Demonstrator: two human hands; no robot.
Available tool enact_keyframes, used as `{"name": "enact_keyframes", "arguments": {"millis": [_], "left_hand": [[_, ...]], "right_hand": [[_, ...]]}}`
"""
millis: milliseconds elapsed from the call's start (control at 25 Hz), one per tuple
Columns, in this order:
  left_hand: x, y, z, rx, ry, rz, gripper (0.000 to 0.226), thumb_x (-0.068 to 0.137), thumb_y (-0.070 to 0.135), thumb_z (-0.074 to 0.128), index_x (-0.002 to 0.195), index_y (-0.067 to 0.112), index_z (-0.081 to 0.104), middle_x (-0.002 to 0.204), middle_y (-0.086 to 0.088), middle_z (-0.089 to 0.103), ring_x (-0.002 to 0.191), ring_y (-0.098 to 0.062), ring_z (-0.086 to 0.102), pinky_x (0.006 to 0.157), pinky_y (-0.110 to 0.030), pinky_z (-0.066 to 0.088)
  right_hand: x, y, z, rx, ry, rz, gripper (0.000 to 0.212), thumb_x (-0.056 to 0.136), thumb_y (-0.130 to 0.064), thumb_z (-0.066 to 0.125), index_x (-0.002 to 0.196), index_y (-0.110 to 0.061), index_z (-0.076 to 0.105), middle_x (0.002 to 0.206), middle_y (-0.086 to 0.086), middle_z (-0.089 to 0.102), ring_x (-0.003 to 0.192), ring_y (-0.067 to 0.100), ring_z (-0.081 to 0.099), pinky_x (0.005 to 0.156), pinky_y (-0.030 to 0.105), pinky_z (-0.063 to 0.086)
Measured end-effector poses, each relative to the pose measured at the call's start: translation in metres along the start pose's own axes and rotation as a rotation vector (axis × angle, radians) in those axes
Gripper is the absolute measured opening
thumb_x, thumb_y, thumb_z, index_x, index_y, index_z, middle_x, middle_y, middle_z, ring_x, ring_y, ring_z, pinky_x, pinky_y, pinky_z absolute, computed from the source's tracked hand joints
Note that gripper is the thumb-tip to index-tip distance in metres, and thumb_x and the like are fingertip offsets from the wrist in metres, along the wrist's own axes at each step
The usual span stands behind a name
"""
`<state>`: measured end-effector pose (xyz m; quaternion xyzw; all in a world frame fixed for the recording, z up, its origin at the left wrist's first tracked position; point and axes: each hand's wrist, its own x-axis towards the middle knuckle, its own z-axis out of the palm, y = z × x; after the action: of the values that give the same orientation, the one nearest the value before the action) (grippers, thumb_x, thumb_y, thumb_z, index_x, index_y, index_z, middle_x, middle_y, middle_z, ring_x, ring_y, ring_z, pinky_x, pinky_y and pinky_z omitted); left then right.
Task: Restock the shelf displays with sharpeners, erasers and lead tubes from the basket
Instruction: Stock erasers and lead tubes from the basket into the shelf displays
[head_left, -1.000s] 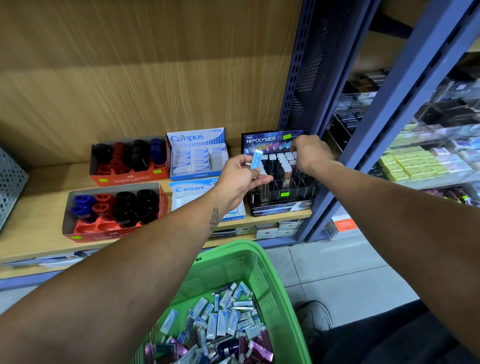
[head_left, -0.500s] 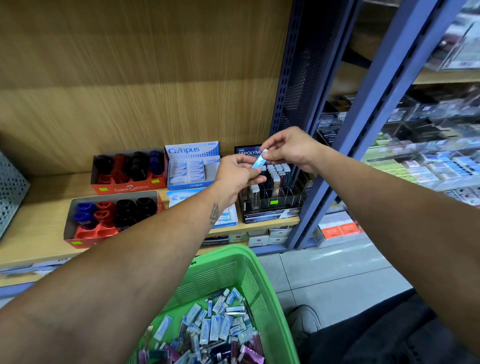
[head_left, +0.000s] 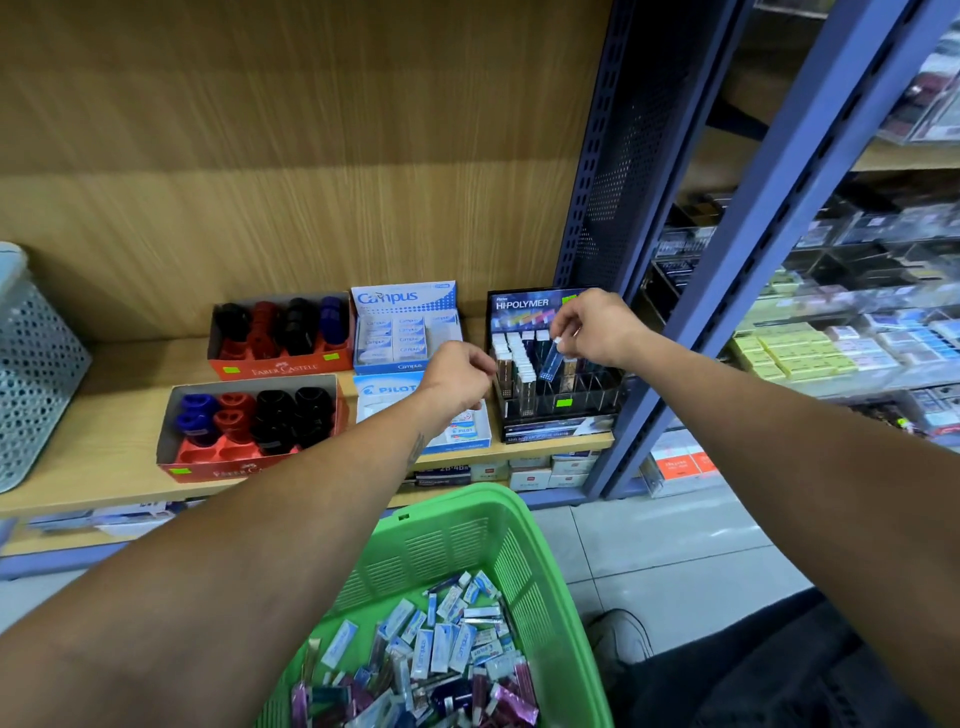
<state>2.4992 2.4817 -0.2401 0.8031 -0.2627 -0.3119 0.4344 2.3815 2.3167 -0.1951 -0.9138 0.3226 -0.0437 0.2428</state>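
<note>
My right hand (head_left: 597, 330) pinches the white cap of a slim blue lead tube (head_left: 550, 361), its long axis tilted, base down-left over the black Hi-Polymer display rack (head_left: 558, 405); my left hand (head_left: 457, 382) is loosely curled.

Filled lead-tube rows (head_left: 514, 358) crowd the display's left; right slots (head_left: 587, 382) open.

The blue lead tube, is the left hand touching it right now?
Apart. The head view shows the right hand pinching the blue lead tube, with open space between it and the left hand.
</note>
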Motion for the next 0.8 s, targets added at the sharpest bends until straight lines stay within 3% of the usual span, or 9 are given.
{"name": "enact_keyframes", "arguments": {"millis": [160,320,480,640,800], "left_hand": [[0.002,-0.005,0.018,0.207,-0.102,0.111,0.031,0.088,-0.008,0.052,0.106,0.008,0.071,0.114,-0.007,0.066,0.096,-0.026,0.064,0.070,-0.026,0.047],[0.010,-0.009,0.024,0.268,-0.101,0.115,0.032,0.085,-0.007,0.054,0.106,0.010,0.071,0.115,-0.009,0.067,0.103,-0.026,0.064,0.075,-0.028,0.051],[0.013,-0.013,0.024,0.275,-0.095,0.103,0.033,0.085,-0.008,0.053,0.105,0.010,0.072,0.112,-0.010,0.068,0.104,-0.027,0.064,0.075,-0.027,0.049],[0.011,-0.013,0.022,0.239,-0.093,0.103,0.034,0.084,-0.009,0.055,0.106,0.011,0.071,0.113,-0.009,0.067,0.104,-0.027,0.064,0.075,-0.028,0.049],[0.002,-0.013,0.015,0.196,-0.093,0.101,0.028,0.088,-0.007,0.056,0.106,0.011,0.068,0.116,-0.009,0.066,0.101,-0.028,0.065,0.074,-0.028,0.049]], "right_hand": [[0.003,0.005,0.010,-0.029,0.037,0.031,0.008,0.087,0.000,0.072,0.092,-0.006,0.074,0.088,0.006,0.068,0.070,0.009,0.060,0.059,0.010,0.043],[0.011,0.005,0.025,-0.081,-0.007,0.003,0.008,0.086,-0.002,0.073,0.088,-0.009,0.074,0.085,0.002,0.067,0.078,0.014,0.062,0.073,0.023,0.049],[0.018,0.008,0.048,-0.177,-0.051,-0.053,0.014,0.085,-0.006,0.075,0.085,-0.019,0.071,0.086,0.000,0.067,0.083,0.016,0.064,0.077,0.026,0.051],[0.021,0.013,0.056,-0.245,-0.048,-0.046,0.019,0.084,-0.009,0.076,0.099,-0.019,0.069,0.095,-0.001,0.064,0.090,0.019,0.062,0.084,0.031,0.053],[0.018,0.011,0.055,-0.268,-0.076,-0.050,0.015,0.086,-0.013,0.076,0.099,-0.018,0.071,0.097,0.000,0.066,0.090,0.018,0.062,0.083,0.030,0.053]]}}
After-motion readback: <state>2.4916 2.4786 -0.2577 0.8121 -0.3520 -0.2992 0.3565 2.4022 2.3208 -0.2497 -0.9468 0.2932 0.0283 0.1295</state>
